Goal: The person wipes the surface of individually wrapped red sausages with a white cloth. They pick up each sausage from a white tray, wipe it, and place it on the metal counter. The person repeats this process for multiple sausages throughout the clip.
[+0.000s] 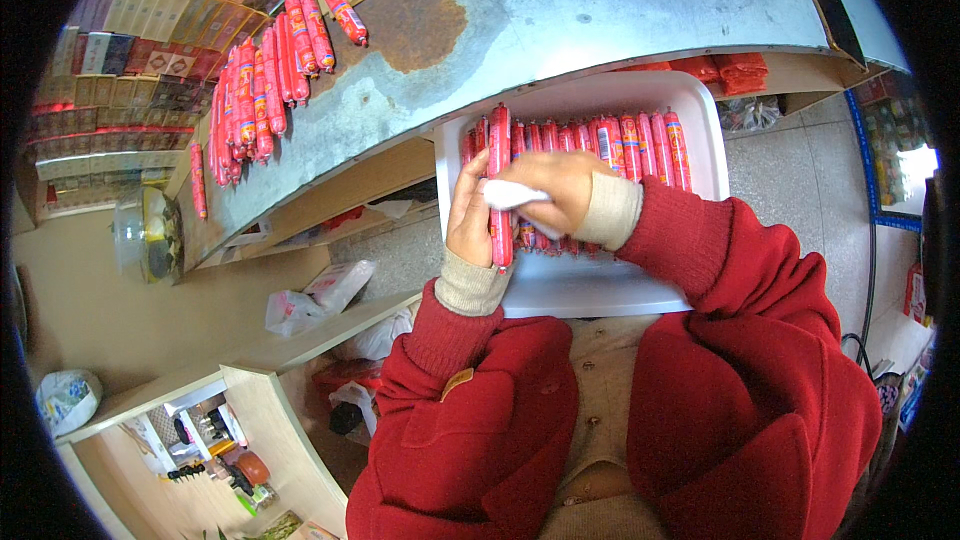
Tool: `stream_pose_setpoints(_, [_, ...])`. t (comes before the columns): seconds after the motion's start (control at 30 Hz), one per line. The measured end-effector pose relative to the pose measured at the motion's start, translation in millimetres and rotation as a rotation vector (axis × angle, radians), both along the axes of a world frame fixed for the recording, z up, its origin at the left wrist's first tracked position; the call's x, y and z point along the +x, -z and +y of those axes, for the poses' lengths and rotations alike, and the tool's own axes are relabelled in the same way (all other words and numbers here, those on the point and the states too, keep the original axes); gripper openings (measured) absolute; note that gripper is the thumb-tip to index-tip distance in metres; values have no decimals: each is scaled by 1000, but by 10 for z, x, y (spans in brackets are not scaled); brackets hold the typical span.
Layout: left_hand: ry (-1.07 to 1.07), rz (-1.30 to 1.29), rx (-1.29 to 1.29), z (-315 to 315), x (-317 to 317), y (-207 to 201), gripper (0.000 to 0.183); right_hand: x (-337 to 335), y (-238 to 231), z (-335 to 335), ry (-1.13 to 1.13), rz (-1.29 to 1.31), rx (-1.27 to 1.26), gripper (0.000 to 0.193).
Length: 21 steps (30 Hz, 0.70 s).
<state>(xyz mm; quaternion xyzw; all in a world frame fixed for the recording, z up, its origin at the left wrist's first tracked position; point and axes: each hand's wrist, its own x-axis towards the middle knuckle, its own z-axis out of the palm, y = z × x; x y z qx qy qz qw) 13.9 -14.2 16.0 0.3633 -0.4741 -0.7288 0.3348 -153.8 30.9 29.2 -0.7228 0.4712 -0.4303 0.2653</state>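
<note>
My left hand (pixel 466 205) is closed around a sausage in red plastic casing (pixel 501 135), held lengthwise above a white plastic tub (pixel 600 298). Pinched in my right hand (pixel 570 185) is a white cloth or tissue (pixel 513 196), which lies against the middle of that sausage. Beneath my hands, the tub holds a row of similar red sausages (pixel 632 145), partly covered by my fingers and sleeves. More red sausages (pixel 268 90) lie in a loose pile on the metal counter at the upper left, with one apart at each end.
The worn metal counter (pixel 560 0) runs above the tub, with an open shelf underneath. Stacked packs (pixel 130 5) fill the upper left. A clear round container (pixel 148 235) stands by the counter's end. At lower left is a wooden drawer or shelf unit (pixel 275 420) with small items.
</note>
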Motion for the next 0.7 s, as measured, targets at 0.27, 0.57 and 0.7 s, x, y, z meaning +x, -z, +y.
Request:
stream_pose_setpoints(0.27, [236,94,23,12,25,8,46,-220,-25,-147,305,-148,37,22])
stream_pose_setpoints(0.57, [95,74,24,15,22,7,44,-7,-9,-19,52,-43,-17,27])
stream_pose_setpoints(0.7, [147,78,64,28,18,-8,40,-173,-22,-115,232,-113,-50,22])
